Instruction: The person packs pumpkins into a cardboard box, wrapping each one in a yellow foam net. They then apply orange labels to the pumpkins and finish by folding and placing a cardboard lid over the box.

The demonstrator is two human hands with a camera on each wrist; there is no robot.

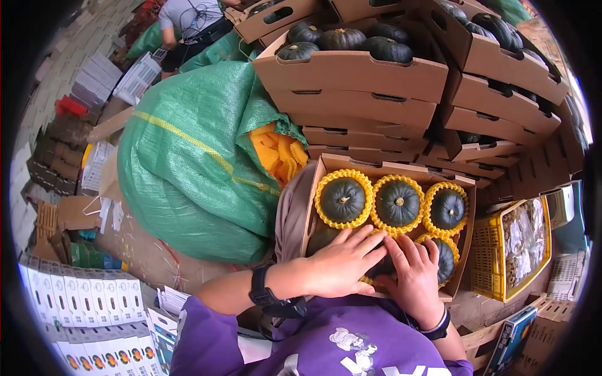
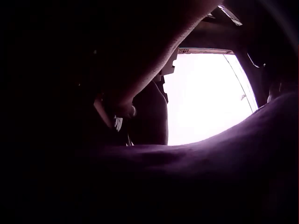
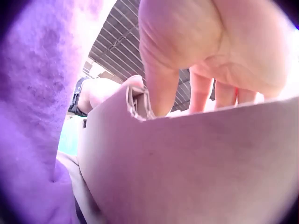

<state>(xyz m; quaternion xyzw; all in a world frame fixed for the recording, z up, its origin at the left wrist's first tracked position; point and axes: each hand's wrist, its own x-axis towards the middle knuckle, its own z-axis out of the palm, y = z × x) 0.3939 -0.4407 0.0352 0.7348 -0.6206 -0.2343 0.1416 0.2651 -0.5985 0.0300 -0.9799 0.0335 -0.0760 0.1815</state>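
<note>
Left grip (image 1: pixel 345 264) over round pumpkin (image 1: pixel 381 268), knobbly netting (image 1: pixel 367 281)

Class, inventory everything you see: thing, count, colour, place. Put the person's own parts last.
Open cardboard box: one, brown, before the person
Round pumpkins: at least six, dark green, inside that box
Foam-net sleeves: at least four, yellow, around those pumpkins
Stacked cardboard boxes: many, brown, beyond and right
Ribbed pumpkins: several, dark green, in stacked boxes
Bulging woven sack: one, green, yellow-striped, left
Foam pieces: several, orange-yellow, in the sack's mouth
Plastic crate: one, yellow, right
Printed cartons: many, white, lower left
Printed box: one, blue, lower right
Other person: one, grey shirt, upper left
Background clutter: too indistinct to count
Cloth shirt: one, purple, on the wearer
Left hand: one, bare, over near-row pumpkins
Right hand: one, bare, beside the left
</note>
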